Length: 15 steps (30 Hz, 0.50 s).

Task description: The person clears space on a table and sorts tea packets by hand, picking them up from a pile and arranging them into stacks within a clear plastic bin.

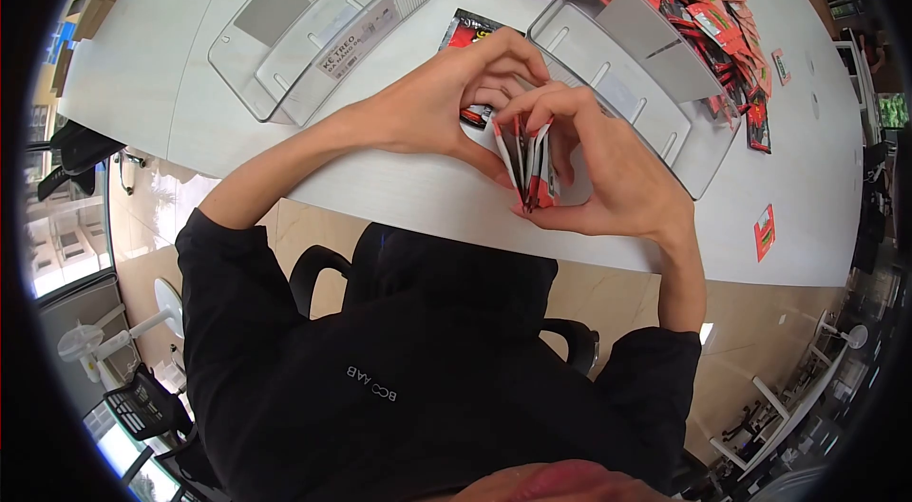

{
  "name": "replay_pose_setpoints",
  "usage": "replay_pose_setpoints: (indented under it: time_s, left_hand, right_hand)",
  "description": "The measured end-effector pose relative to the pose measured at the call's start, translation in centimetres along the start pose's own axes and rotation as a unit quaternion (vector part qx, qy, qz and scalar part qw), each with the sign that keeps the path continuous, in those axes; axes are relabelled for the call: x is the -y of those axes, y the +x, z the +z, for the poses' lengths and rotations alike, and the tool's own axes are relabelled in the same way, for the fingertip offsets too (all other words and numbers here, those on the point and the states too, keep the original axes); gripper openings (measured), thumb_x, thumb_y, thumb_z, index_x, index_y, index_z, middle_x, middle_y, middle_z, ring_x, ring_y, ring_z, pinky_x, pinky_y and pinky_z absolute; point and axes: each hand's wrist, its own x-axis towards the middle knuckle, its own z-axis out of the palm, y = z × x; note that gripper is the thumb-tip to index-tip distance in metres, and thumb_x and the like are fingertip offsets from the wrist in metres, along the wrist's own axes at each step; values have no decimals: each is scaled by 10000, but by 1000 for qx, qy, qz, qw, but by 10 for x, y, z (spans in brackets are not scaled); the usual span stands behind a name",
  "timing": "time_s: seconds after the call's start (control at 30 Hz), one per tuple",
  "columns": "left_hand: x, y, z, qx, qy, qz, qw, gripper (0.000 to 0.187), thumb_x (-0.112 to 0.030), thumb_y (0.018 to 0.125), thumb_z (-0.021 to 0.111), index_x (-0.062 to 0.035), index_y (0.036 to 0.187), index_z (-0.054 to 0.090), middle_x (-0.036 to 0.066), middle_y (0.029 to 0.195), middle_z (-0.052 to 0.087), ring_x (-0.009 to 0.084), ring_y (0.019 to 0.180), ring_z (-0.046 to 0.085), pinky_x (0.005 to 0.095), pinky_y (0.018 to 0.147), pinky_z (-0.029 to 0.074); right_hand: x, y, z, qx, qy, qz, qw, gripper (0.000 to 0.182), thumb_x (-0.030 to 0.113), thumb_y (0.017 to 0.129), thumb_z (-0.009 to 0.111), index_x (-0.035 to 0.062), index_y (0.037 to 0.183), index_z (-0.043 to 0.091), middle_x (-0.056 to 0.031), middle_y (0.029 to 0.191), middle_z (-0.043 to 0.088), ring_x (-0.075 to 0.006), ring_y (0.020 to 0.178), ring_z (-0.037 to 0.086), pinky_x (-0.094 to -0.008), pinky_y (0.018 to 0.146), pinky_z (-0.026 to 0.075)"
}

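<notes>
A small stack of red and white packets (528, 170) stands on edge between my hands, just over the table's front edge. My right hand (613, 155) is closed round the stack, with its thumb at the lower end and its fingers curled over the top. On the other side, my left hand (446, 98) has bent fingers, and its thumb presses against the stack. Beneath my left hand lies a black and red packet (470, 27), partly covered by the fingers.
A clear plastic tray (275, 75) with a label is at the left of the white table (380, 189). Another clear tray (646, 113) stands right of my hands. Behind it lies a large pile of red packets (703, 22). A single packet (765, 232) rests at the right.
</notes>
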Motion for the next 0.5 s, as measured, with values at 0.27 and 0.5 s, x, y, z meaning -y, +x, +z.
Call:
replay_pose_setpoints:
  time_s: [0.27,0.5]
  left_hand:
    - [5,-1,-15,-27,80,50,995,829,-77,622,949,-12,1294,468,136,1207,595,238,1102,633,354,999,511]
    - [-12,-9,1,3,299,13,954,1054,-251,653,945,-12,1477,333,186,1312,531,343,1224,547,432,1025,455]
  right_hand:
    - [0,3,9,-105,-26,-6,994,849,1,695,848,70,1385,358,-122,1226,531,-185,735,576,-305,656,513]
    - [-2,6,6,-154,-92,-32,983,790,54,733,855,80,1393,420,-127,1238,454,-194,755,578,-324,702,536]
